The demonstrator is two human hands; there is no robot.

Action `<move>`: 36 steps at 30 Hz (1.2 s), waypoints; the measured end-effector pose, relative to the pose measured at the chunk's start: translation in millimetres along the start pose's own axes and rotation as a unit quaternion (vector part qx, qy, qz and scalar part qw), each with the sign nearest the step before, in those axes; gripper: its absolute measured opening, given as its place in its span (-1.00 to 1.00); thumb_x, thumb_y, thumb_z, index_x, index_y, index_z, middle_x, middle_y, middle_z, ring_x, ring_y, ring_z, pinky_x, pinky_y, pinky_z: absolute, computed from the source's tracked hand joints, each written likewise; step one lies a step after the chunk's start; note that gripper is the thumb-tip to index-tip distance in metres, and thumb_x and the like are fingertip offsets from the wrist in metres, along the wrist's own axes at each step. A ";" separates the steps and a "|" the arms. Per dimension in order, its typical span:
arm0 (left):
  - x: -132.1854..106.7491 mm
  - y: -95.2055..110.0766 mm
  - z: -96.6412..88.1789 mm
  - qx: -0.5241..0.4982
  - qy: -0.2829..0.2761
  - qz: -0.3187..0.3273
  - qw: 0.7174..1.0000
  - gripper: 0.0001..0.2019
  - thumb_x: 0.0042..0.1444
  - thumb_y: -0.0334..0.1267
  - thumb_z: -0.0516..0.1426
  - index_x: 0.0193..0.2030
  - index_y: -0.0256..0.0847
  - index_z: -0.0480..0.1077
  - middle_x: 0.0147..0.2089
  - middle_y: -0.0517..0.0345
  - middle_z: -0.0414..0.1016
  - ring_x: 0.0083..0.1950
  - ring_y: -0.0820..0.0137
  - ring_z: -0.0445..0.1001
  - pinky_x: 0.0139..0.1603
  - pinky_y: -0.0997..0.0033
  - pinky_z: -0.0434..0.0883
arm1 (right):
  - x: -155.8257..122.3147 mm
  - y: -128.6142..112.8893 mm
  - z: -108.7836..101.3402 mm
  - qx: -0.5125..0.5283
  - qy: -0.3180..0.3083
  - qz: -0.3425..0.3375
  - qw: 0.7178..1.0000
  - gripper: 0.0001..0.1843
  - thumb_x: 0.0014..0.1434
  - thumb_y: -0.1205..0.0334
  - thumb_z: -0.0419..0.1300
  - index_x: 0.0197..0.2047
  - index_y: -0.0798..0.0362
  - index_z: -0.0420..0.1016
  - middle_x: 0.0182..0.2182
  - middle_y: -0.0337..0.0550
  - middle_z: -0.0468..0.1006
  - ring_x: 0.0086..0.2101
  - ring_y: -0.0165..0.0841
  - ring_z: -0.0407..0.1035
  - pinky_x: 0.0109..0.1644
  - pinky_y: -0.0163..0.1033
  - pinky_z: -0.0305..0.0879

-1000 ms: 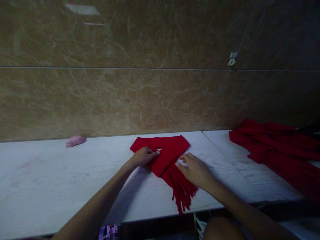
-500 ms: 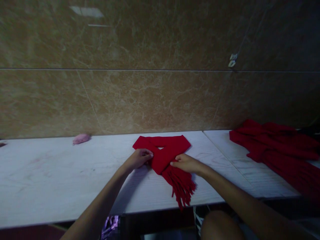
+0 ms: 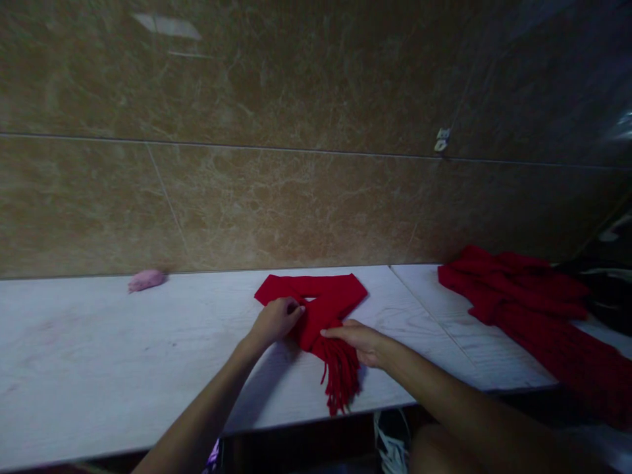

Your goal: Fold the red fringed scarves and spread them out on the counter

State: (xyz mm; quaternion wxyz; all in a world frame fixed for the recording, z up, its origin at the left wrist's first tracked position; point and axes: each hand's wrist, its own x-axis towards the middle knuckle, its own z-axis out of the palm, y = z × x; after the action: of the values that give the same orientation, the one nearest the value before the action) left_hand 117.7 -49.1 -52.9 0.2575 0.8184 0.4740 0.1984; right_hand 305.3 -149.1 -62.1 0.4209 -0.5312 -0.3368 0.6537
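Note:
A red fringed scarf (image 3: 326,304) lies folded into a crossed loop on the white wood-grain table (image 3: 123,368), with its fringe toward the front edge. My left hand (image 3: 277,319) is at the left side of the crossing, its fingers curled and pinching the cloth there. At the lower right, my right hand (image 3: 358,341) grips the scarf just above the fringe, thumb lying on top and the other fingers partly under the cloth. The tips of those fingers are hidden.
A second red scarf (image 3: 513,296) lies heaped at the right and hangs over the front edge. Near the wall is a small pink cloth bundle (image 3: 147,280). A brown marble-patterned tiled wall (image 3: 296,210) borders the back of the table. Dark items (image 3: 605,296) sit at the far right.
My right hand has shifted toward the fringe, and the fringe has swung left and bunched closer together. My left hand stays at the crossing. The view has turned slightly right.

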 end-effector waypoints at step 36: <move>-2.4 -48.4 -7.1 0.224 0.024 -0.036 0.974 -0.41 0.41 -0.06 -0.10 0.50 -0.22 0.04 0.57 -0.14 -0.10 0.56 -0.08 -0.12 0.43 -0.23 0.12 | -20.5 -0.7 -2.0 -0.014 -0.047 0.006 0.999 -0.87 0.11 0.31 0.27 -0.21 0.09 0.51 -0.41 -0.16 0.64 -0.41 -0.33 0.52 -0.22 -0.22 0.43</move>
State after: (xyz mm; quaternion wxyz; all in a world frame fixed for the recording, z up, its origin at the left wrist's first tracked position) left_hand 79.9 -29.3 -77.0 0.0630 0.8329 0.5412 0.0968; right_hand 309.0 -167.4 -53.4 0.3928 -0.5077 -0.3625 0.6757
